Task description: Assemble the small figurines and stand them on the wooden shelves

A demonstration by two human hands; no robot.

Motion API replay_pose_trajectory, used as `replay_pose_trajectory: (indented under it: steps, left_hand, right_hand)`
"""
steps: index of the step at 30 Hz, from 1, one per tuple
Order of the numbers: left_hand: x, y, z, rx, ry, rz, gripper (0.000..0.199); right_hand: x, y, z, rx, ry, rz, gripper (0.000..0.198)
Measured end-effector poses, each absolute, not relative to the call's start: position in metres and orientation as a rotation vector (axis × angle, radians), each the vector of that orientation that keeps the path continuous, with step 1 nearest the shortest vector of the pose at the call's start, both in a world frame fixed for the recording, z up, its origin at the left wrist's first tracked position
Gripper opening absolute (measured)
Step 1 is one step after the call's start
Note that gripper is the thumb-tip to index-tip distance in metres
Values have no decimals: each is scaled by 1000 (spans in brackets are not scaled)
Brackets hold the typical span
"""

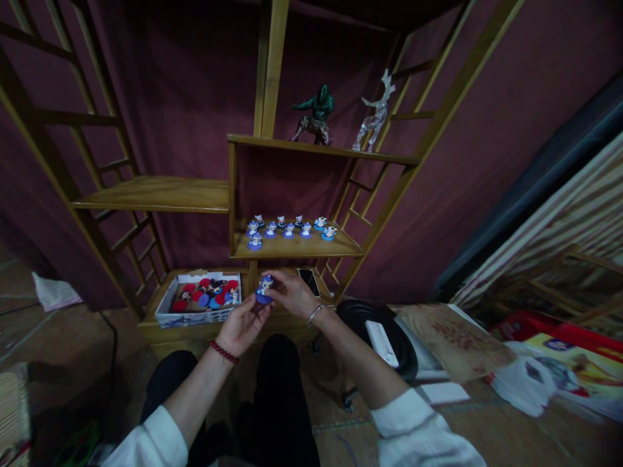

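A small purple-and-white figurine (265, 289) on a round purple base is held between my two hands, in front of the shelf. My right hand (294, 297) pinches it from the right side with thumb and fingers. From below left, my left hand (244, 322) grips near its base, palm turned up and fingers curled. On the low shelf (296, 246) just beyond stand several similar figurines: purple ones (255, 241) in front, dark-based ones (281, 222) behind, and two blue-based ones (328, 233) at the right. Left of my hands, an open box (195, 318) contains several red and blue figurines (214, 293).
A phone (308, 282) lies on the bottom board behind my right hand. Above, a green-and-brown statue (316, 115) and a clear deer figure (374, 120) occupy a higher shelf (335, 150). A black round seat (406, 353) carrying a white box (381, 342) stands at right, near a plastic bag (525, 383).
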State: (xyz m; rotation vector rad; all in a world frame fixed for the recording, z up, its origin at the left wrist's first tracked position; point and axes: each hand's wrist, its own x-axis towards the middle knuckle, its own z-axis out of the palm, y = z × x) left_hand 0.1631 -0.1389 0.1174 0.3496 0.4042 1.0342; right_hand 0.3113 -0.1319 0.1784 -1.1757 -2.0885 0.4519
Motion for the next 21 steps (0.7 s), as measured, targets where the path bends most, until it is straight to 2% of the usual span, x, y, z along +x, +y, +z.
replay_pose_trajectory:
  steps: [12,21]
  left_hand:
    - [169,-130,122,357,410,1031,14]
    - [168,-125,121,344,399,1044,13]
  right_hand:
    - [316,-124,184,-1165,-2087,433,28]
    - [318,-120,177,-1182,-2057,421,36]
